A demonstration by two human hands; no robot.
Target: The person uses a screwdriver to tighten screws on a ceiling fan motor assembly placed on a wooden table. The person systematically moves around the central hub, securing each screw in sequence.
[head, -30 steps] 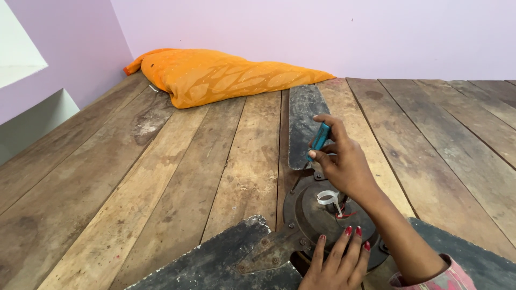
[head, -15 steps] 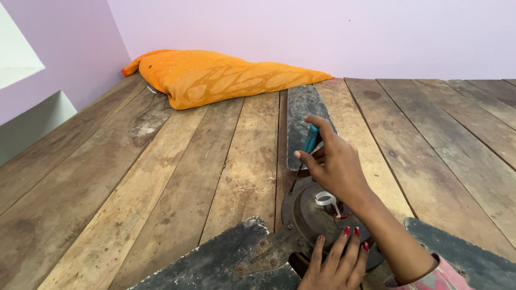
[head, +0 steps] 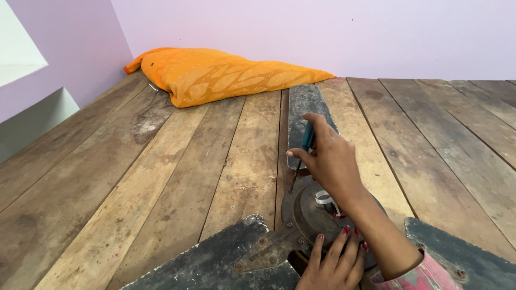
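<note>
With the right hand point(head: 333, 161) gripping a blue-handled screwdriver point(head: 307, 137) slanted onto the fan hub point(head: 306, 207), the tip could slip toward the left hand point(head: 330, 266) resting open against the hub.

Right hand point(head: 333, 161) gripping a blue-handled screwdriver point(head: 307, 138) — left hand point(head: 333, 263) on the fan motor hub point(head: 312, 212)

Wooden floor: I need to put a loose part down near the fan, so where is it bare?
The planks left of the fan motor hub, between it and the orange cushion, lie bare. So do the boards right of the far blade. Around the hub it is crowded: right hand with screwdriver, left hand, two near blades.
</note>
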